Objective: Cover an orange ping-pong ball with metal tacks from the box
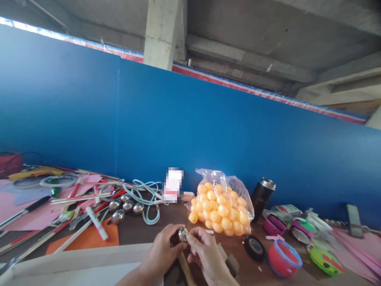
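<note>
A small shiny silver ball (182,234) sits between my two hands. My left hand (163,249) has its thumb and fingers closed round the ball's left side. My right hand (205,249) pinches at the ball's right edge, where a bit of yellow shows; I cannot make out what lies between those fingertips. Below the fingers a wooden stick (186,270) slants toward the bottom edge; whether it joins the ball is hidden. Several similar silver balls (127,205) lie on the table at the left.
A clear bag of orange balls (220,210) stands just beyond my hands. Right of it are a black bottle (262,198), a round black lid (254,248) and a red-and-blue tape roll (284,258). Leftward lie a white marker (97,223), pale blue cord (151,198) and orange paper (86,238).
</note>
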Tool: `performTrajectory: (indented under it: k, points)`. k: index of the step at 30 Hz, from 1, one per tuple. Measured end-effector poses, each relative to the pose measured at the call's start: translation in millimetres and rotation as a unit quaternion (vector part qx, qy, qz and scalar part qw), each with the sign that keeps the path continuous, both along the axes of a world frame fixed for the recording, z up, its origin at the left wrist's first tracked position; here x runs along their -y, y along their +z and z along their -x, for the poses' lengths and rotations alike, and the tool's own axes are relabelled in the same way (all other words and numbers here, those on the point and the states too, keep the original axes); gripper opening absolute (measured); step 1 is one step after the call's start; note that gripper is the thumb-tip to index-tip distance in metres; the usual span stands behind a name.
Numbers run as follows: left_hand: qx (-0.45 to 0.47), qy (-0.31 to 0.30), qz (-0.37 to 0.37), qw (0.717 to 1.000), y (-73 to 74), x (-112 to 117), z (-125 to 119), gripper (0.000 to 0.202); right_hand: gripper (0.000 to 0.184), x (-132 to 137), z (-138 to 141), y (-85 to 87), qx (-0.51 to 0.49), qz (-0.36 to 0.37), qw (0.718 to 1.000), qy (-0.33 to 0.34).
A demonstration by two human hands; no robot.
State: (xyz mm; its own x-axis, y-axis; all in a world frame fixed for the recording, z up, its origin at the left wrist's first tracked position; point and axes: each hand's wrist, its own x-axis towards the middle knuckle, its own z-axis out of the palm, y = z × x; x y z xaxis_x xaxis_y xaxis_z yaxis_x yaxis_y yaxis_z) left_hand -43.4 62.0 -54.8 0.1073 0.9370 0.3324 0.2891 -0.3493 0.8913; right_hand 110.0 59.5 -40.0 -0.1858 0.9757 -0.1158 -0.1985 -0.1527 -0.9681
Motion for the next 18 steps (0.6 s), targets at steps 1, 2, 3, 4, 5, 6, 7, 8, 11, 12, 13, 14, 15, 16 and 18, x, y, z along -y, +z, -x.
performTrajectory:
  k: [1,2,3,4,5,6,7,8,11,12,13,14,15,16,18]
  points:
    - [0.000,0.002,0.001,1.000,0.0,-0.2,-0.1,0.034,0.036,0.4,0.5,0.7,0.002,-0.001,1.000,-0.003]
    - [-0.001,0.002,0.003,1.000,0.1,-0.4,-0.2,0.034,0.037,0.9,1.0,1.2,0.002,0.000,1.000,-0.006]
    - [-0.002,0.003,0.004,1.000,0.4,-0.6,-0.2,0.033,0.038,1.4,1.5,1.6,0.001,0.003,1.000,-0.009]
    - [-0.002,0.002,0.004,1.000,0.8,-0.8,-0.2,0.032,0.038,1.9,1.9,1.8,-0.001,0.006,1.000,-0.010]
    - [-0.002,0.002,0.004,1.000,1.2,-0.9,-0.2,0.032,0.039,2.5,2.1,1.7,-0.003,0.010,1.000,-0.010]
    - [-0.002,0.001,0.004,1.000,1.8,-1.0,-0.1,0.031,0.038,3.0,2.3,1.5,-0.007,0.013,1.000,-0.009]
    - [-0.002,0.002,0.004,1.000,2.3,-1.0,0.0,0.031,0.038,3.4,2.4,1.1,-0.013,0.016,1.000,-0.008]
    - [-0.003,0.002,0.004,1.000,2.9,-0.9,0.1,0.030,0.037,3.8,2.4,0.5,-0.019,0.018,1.000,-0.006]
    - [-0.003,0.002,0.005,1.000,4.0,-0.6,0.4,0.030,0.034,4.1,2.6,-1.4,-0.034,0.018,0.999,-0.002]
    - [-0.003,0.001,0.006,1.000,4.2,-0.5,0.4,0.030,0.034,4.1,2.8,-2.0,-0.035,0.017,0.999,-0.002]
    - [-0.003,0.001,0.007,1.000,4.3,-0.4,0.4,0.030,0.033,4.0,3.0,-2.4,-0.033,0.016,0.999,-0.002]
    - [-0.003,0.001,0.009,1.000,4.4,-0.3,0.4,0.029,0.033,3.9,3.2,-2.6,-0.033,0.017,0.999,-0.002]
    - [-0.003,0.002,0.010,1.000,4.4,-0.2,0.4,0.029,0.033,3.8,3.5,-2.6,-0.032,0.016,0.999,-0.003]
    - [-0.003,0.004,0.011,1.000,4.4,-0.2,0.5,0.028,0.033,3.7,3.9,-2.5,-0.032,0.016,0.999,-0.004]
    - [-0.004,0.004,0.012,1.000,4.3,-0.1,0.7,0.029,0.034,3.6,4.6,-1.8,-0.033,0.016,0.999,-0.007]
